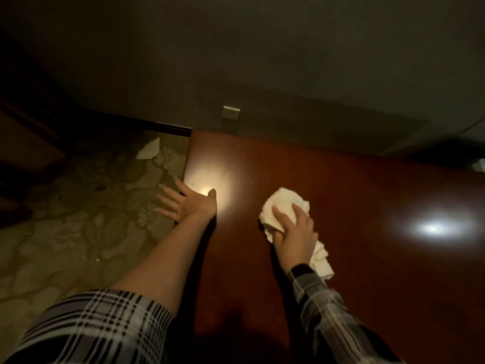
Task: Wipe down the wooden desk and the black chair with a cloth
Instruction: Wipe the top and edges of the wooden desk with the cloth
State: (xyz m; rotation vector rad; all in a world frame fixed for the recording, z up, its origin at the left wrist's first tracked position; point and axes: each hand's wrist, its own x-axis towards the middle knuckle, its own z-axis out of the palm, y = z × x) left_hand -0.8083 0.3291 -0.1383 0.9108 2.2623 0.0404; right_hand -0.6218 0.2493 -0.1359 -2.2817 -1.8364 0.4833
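Sleeves (330,306) in plaid are filling the near edge of my view, the left one pushed up above a bare forearm, the right one buttoned down to the wrist. Both arms are reaching out over the desk (354,258), whose dark red top is running from the near edge away to the wall (262,48).

My right hand (295,233) is lying on top of the cloth (284,203), fingers curling over it and gripping it against the wood, near the middle of the desk. The white cloth is bunching up beyond the fingertips, and a tail of it is trailing back beside the wrist.

My left hand (187,203) is spreading flat at the desk's left edge, fingers straight and apart, holding nothing. The fingers are hanging out past the edge over the carpet (65,219) while the thumb is resting on the top. I cannot tell how firmly it is pressing.

Two glares are shining off the polish, one just beyond the left thumb, one toward the right edge.

Farther off, paper (149,149) is lying on the patterned carpet near the desk's far left corner. A socket (231,112) is sitting on the wall just above the far edge.
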